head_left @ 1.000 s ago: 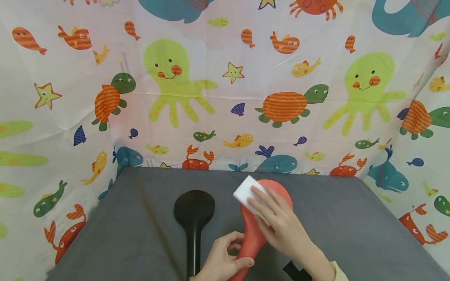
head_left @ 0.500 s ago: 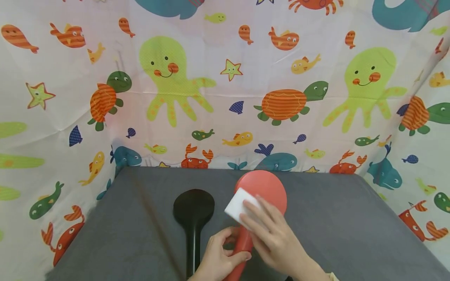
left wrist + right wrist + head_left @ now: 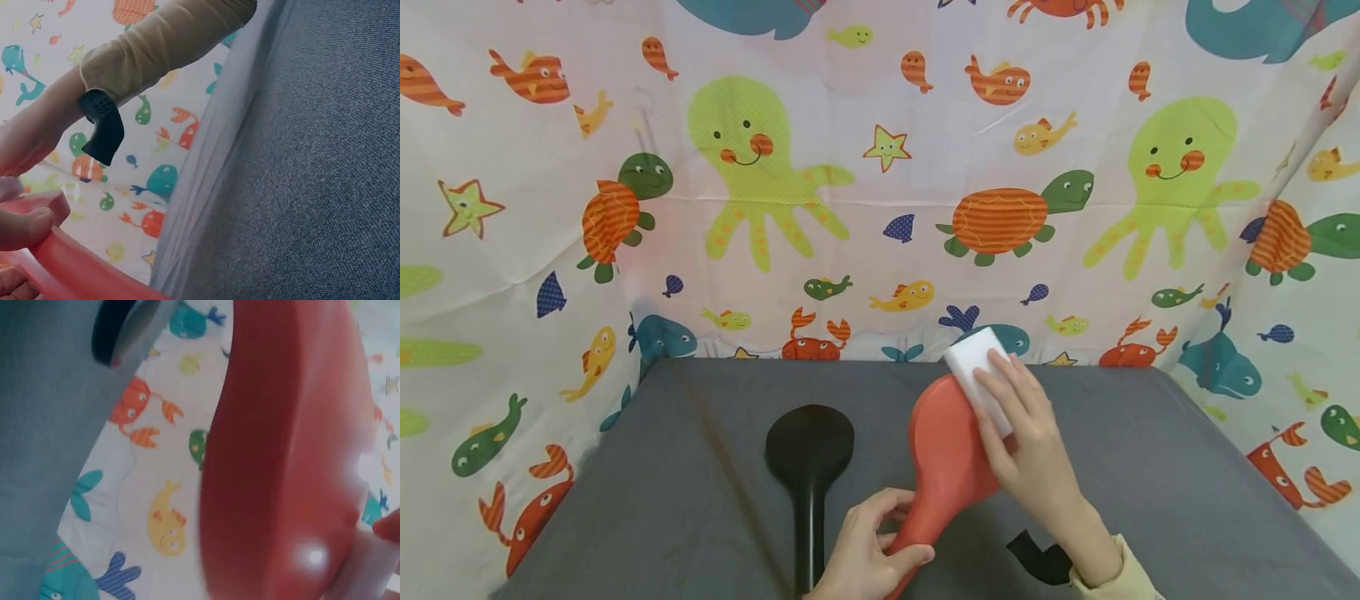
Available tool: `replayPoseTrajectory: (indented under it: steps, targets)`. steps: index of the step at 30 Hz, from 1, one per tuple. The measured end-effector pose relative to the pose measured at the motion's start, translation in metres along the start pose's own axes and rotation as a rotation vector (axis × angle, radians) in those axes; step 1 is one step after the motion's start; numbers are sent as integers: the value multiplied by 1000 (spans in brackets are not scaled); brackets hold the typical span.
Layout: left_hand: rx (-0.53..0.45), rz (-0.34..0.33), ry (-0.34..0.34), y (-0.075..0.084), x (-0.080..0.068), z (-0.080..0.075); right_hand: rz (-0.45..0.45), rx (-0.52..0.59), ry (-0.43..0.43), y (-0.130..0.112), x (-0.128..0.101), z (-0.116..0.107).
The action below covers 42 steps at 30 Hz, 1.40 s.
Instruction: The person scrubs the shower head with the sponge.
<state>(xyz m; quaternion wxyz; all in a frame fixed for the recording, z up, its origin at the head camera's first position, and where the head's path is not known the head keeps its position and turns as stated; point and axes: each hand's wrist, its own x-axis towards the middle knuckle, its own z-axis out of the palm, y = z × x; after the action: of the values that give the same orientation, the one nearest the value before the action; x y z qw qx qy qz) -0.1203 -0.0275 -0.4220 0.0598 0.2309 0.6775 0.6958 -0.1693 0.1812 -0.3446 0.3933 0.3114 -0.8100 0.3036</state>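
Gripping the red ladle by its handle over the grey table, the left hand should brace it while the right hand, pinching the white sponge at the far right edge of its head, likely needs light, even pressure.

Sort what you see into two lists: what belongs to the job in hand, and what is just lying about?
In the job, it seems:
red utensil, held in the left fingers
white block, held in the right fingers

Apparently just lying about:
black utensil, not held, on the grey tabletop
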Motion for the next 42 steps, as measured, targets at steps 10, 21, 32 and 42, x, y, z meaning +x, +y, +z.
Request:
replayPoseTrajectory:
  steps: [10, 21, 32, 42]
  targets:
    - [-110, 4, 17, 7, 2, -2, -261, 46, 45, -16, -26, 10]
    - [-197, -4, -44, 9, 3, -7, -328, 58, 97, -18, -22, 4]
    - [-62, 96, -55, 9, 0, -5, -85, -17, 187, 4, -8, -12]
    - [-164, 29, -33, 6, 4, -9, -500, 21, 37, -34, -33, 9]
